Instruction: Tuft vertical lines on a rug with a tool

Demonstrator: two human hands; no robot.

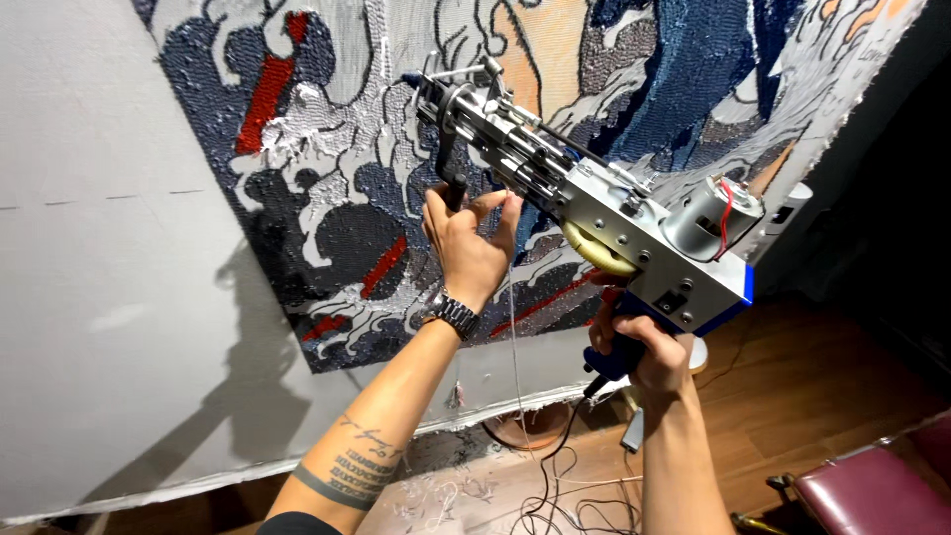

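Grey backing cloth (pixel 109 297) fills the left side, stretched upright, with a shadow of the arm and tool across it. Next comes the tufted rug design (pixel 327 198): dark blue, grey and white swirls with red strokes, already filled with yarn over much of the cloth. Left hand (pixel 466 243) is raised in front of the rug, fingers partly curled, pinching a thin white yarn strand (pixel 513 327) near the tool's front handle; strand hangs straight down from the fingers. Metal wristwatch (pixel 452 313) on that wrist, tattoo on the forearm. Tufting gun (pixel 594 213) sits just right of the left hand (silver body, blue trim, small motor with red wires at the rear), nose pointed up-left and touching or nearly touching the rug, cannot tell which. Right hand (pixel 644 347) is closed around the gun's blue rear grip, below the body. Black power cable (pixel 555 476) drops from the grip to the wooden floor (pixel 792 396), yarn scraps scattered there. Far right bottom: maroon padded seat (pixel 872 495).
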